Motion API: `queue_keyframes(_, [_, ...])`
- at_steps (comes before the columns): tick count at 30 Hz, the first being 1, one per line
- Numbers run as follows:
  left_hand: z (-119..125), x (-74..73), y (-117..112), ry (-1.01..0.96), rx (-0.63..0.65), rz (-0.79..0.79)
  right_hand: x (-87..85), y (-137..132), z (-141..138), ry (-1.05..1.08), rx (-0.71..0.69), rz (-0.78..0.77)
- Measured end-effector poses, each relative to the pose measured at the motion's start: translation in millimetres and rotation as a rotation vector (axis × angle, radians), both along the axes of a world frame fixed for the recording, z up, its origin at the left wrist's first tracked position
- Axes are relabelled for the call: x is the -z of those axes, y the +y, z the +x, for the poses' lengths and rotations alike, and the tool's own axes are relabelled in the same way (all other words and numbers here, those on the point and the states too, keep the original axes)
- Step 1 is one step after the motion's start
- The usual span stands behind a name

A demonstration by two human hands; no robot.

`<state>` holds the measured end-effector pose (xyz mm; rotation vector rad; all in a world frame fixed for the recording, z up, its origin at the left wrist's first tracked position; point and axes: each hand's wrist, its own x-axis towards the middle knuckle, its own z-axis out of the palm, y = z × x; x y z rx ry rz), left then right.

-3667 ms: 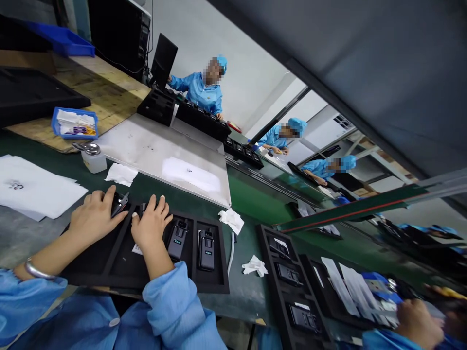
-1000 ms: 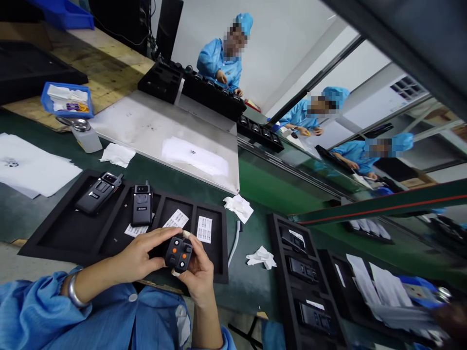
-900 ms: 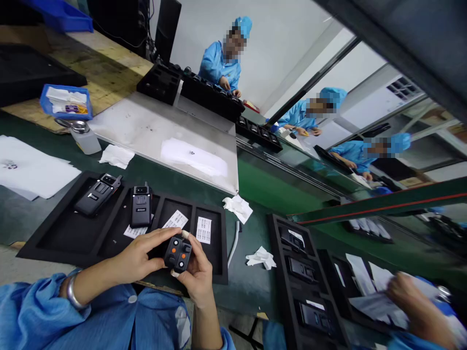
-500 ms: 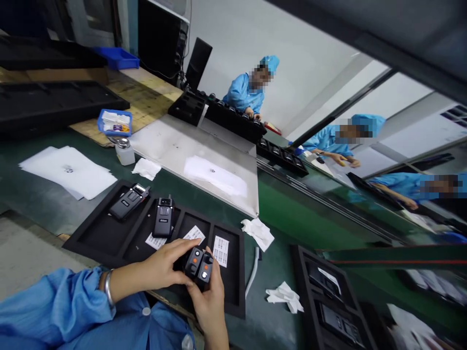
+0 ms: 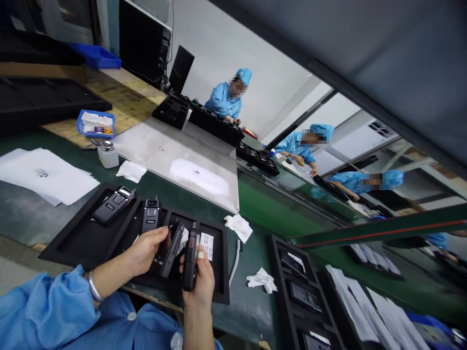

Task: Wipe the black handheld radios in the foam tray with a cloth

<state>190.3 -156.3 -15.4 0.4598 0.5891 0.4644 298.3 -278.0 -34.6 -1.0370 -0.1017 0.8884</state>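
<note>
My left hand [image 5: 148,250] is closed on a black walkie-talkie [image 5: 172,250], held upright and tilted, its side facing me. In my right hand [image 5: 202,279] is a second black walkie-talkie [image 5: 189,257], also edge-on, with an orange-red side button. The two units are slightly apart above a black divided tray [image 5: 225,277]. One walkie-talkie [image 5: 112,206] lies back up across the tray's left compartment, and another [image 5: 151,216] lies in the compartment beside it. A printed label sheet [image 5: 206,244] rests in the right compartment. My fingers hide part of the tray.
Crumpled wipes [image 5: 239,227] and a white tube [image 5: 235,262] lie right of the tray. Another black tray [image 5: 279,291] holds several devices further right. Paper sheets [image 5: 47,175], a pump bottle [image 5: 108,155] and a blue bin [image 5: 82,133] stand left. Co-workers [image 5: 224,99] sit beyond.
The two walkie-talkies, held side by side with their tops towards me, are now turned upright and separated, one in each hand. The camera view has swung right.
</note>
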Motion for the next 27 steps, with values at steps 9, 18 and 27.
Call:
queue_keyframes(9, [-10.8, -12.7, -7.5, -0.077, 0.107, -0.057, -18.9, 2.4, -25.8, 0.044, -0.026, 0.048])
queue_keyframes(18, [-14.7, -15.7, -10.2, -0.117, 0.087, -0.111, -22.1, 0.3, -30.4, 0.02, -0.028, 0.013])
queue_keyframes(27, [-11.2, -25.7, -11.9, -0.048, 0.049, -0.191, -27.2, 4.3, -30.6, 0.069, -0.034, -0.001])
